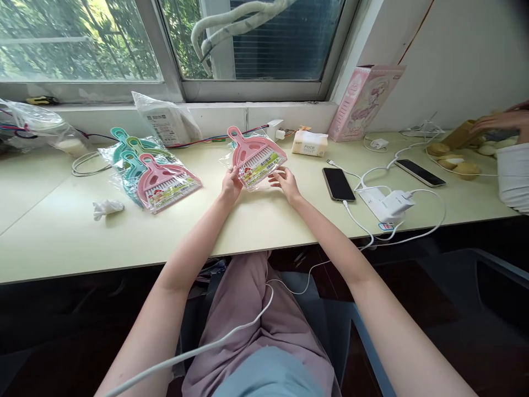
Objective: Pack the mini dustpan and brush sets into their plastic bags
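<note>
A pink dustpan and brush set (253, 151) in a clear wrapper with a green label is held up over the table. My left hand (231, 184) grips its lower left corner, the thumb on the front. At its lower right edge is my right hand (285, 183), fingers spread and touching or very near the wrapper; contact is hard to tell. To the left, a pile of similar wrapped sets, teal and green, lies on the table with a pink set (165, 182) on top.
A crumpled white tissue (107, 209) lies at left. Behind are a clear bag (165, 118), a tissue pack (309, 143) and a pink box (363, 103). Rightward are a phone (339, 184), a power strip (377, 204) with cables, another phone (420, 172), and a person's hand (498, 118).
</note>
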`<act>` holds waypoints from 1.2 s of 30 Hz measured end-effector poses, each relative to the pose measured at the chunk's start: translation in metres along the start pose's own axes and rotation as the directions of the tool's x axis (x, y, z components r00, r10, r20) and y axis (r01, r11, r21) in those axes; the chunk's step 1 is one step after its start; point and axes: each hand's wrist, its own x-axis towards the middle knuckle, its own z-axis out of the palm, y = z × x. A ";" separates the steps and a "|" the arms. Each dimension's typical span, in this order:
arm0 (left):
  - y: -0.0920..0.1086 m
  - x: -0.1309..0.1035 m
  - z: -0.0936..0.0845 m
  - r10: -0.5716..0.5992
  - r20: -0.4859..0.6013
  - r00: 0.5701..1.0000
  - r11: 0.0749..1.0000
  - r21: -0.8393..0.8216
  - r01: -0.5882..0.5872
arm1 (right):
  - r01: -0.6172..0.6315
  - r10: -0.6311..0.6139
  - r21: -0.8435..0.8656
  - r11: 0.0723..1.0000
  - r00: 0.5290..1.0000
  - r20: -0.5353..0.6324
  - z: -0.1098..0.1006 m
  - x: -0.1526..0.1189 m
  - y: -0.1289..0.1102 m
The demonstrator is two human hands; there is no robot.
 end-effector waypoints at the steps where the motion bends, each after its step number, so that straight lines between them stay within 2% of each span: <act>1: 0.000 -0.001 0.001 -0.008 0.023 1.000 1.000 0.022 0.007 | -0.017 0.018 0.044 0.999 1.000 -0.020 -0.001 0.001 -0.002; 9: 0.001 -0.001 0.001 -0.180 0.113 0.977 0.939 0.314 0.136 | -0.098 0.130 0.177 0.979 0.976 -0.177 -0.007 0.004 -0.008; 11: -0.002 0.002 0.003 -0.184 0.044 0.982 0.931 0.327 0.160 | -0.122 0.162 0.215 0.969 0.970 -0.180 -0.009 0.004 -0.007; 15: -0.004 0.009 0.003 -0.111 -0.194 0.975 0.936 0.310 0.168 | -0.151 0.187 0.230 0.961 0.971 -0.146 -0.010 0.004 -0.006; 17: 0.001 0.013 -0.003 -0.083 -0.249 0.965 0.941 0.298 0.158 | -0.156 0.186 0.224 0.962 0.976 -0.117 -0.011 0.003 -0.008; 20: 0.021 0.017 -0.020 -0.041 -0.276 0.960 0.968 0.227 0.107 | -0.173 0.191 0.219 0.960 0.979 -0.064 -0.014 0.001 -0.011; 24: 0.057 0.017 -0.047 0.132 -0.384 0.914 0.989 0.119 -0.093 | -0.171 0.201 0.277 0.946 0.976 -0.083 -0.020 0.001 -0.011; 26: 0.069 0.013 -0.050 0.149 -0.322 0.935 0.986 0.124 -0.114 | -0.142 0.193 0.332 0.933 0.973 -0.128 -0.023 0.004 -0.010; 27: 0.070 0.010 -0.047 0.116 -0.259 0.959 0.987 0.138 -0.082 | -0.120 0.184 0.354 0.927 0.971 -0.153 -0.024 0.005 -0.009; 29: 0.066 0.001 -0.032 -0.030 -0.101 0.994 0.980 0.192 0.049 | -0.082 0.162 0.371 0.925 0.968 -0.190 -0.026 0.007 -0.008; 30: 0.059 -0.005 -0.022 -0.123 -0.023 0.992 0.965 0.232 0.125 | -0.071 0.152 0.368 0.927 0.969 -0.195 -0.026 0.008 -0.008; 32: 0.041 -0.014 -0.002 -0.268 0.106 0.958 0.922 0.318 0.223 | -0.071 0.139 0.347 0.935 0.975 -0.175 -0.025 0.007 -0.008; 34: 0.022 -0.020 0.011 -0.300 0.187 0.936 0.903 0.371 0.215 | -0.098 0.143 0.318 0.943 0.982 -0.123 -0.023 0.006 -0.007; 36: 0.007 -0.020 0.014 -0.277 0.216 0.936 0.900 0.399 0.175 | -0.148 0.168 0.253 0.956 0.984 -0.058 -0.021 0.007 -0.005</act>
